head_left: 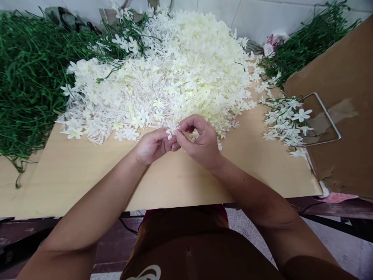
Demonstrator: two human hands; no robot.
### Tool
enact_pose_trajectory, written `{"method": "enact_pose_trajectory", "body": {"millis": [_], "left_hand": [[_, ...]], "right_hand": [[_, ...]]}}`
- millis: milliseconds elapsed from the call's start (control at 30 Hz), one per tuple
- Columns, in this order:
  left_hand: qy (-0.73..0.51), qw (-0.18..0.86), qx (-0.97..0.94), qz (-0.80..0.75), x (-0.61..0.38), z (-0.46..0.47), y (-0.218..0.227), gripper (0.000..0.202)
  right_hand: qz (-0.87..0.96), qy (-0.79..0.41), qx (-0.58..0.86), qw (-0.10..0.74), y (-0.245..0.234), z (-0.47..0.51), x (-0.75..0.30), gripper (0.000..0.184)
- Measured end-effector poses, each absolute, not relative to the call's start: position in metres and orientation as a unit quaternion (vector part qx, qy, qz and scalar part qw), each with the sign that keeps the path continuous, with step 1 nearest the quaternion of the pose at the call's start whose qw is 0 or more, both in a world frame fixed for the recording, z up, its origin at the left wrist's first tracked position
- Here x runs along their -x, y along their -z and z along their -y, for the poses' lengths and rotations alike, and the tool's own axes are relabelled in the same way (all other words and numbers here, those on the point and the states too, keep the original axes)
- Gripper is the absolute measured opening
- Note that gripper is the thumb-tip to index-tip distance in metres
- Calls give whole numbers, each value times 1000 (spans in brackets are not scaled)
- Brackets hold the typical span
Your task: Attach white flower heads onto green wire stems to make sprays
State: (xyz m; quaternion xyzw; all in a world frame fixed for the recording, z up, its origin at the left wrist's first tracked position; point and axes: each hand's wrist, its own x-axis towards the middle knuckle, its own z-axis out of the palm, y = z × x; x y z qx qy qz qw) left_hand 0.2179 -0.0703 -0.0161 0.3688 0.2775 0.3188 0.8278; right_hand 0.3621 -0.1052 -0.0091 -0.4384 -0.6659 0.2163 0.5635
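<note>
My left hand [153, 146] and my right hand [198, 142] meet over the middle of the light wooden table [87, 171]. Both are closed in a pinch on one small white artificial flower [170, 132] held between their fingertips. Just beyond the hands lies a big heap of white flower heads [175, 74], its near edge almost touching my fingers. Some flowers in the heap have thin white stalks.
A mass of green plastic stems [29, 81] covers the left side; more green stems [309, 39] lie at the back right. A small bunch of flowers on green stems [287, 120] rests at the right by a cardboard sheet [340, 116] with a metal wire handle [329, 116].
</note>
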Motion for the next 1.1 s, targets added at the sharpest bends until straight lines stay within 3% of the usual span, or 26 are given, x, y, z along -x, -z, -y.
{"method": "enact_pose_trajectory", "body": {"millis": [433, 733, 933, 1100], "left_hand": [[-295, 807, -422, -290, -219, 72, 10, 38], [-299, 818, -391, -297, -219, 72, 12, 32], [-297, 831, -361, -303, -218, 70, 14, 22], [-296, 809, -375, -343, -218, 69, 17, 26]], "right_hand": [[647, -299, 436, 550, 2, 107, -363, 7], [647, -317, 431, 543, 4, 107, -363, 6], [693, -303, 429, 493, 3, 105, -369, 19], [714, -292, 445, 455, 4, 103, -374, 6]]}}
